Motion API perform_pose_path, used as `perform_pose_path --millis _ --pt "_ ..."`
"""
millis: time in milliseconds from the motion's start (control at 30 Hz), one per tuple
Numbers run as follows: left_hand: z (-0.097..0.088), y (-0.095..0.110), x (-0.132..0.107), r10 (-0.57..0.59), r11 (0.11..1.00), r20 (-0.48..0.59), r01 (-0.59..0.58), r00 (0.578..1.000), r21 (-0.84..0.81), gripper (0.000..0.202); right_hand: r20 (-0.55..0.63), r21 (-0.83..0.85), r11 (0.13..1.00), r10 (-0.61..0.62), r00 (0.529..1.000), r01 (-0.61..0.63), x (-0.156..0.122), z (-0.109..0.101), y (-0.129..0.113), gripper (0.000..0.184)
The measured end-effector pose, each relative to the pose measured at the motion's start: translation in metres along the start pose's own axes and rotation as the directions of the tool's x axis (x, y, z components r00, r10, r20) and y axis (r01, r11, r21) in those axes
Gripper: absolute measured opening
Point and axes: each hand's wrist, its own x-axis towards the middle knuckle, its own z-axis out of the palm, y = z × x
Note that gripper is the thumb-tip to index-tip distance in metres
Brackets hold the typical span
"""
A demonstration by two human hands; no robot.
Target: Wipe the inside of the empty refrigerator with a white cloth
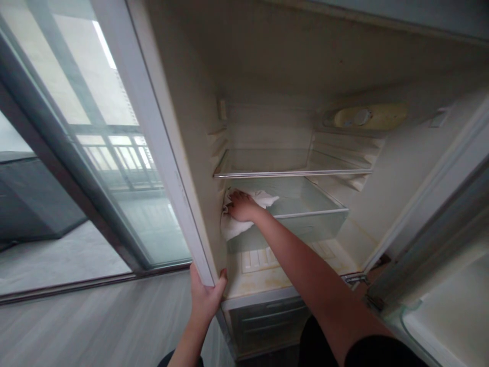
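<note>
My right hand [242, 205] reaches into an open refrigerator and presses a white cloth [235, 228] onto the left end of the lower glass shelf [301, 196]. The cloth spreads out around the fingers, and part of it hangs over the shelf's front edge. My left hand [206, 295] grips the front edge of the refrigerator's left side wall [191, 204] near the bottom, thumb on the inner side. Above the right hand sits an upper glass shelf [290, 162]. Yellowish stains mark the compartment floor [260, 283].
The refrigerator door [451, 285] stands open on the right. A yellowed control housing with a dial [361, 117] juts from the inner right wall. Below is a lower compartment with a drawer [271, 318]. Sliding glass doors [153, 219] and grey flooring [114, 321] lie to the left.
</note>
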Motion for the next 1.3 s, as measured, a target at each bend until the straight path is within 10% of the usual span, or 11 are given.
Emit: perform_pose_path --millis 1300 --pt "-0.001 -0.002 -0.001 0.040 0.999 0.010 -0.039 0.999 -0.022 0.064 -0.083 0.058 0.998 -0.025 0.996 0.029 0.021 0.009 0.018 0.045"
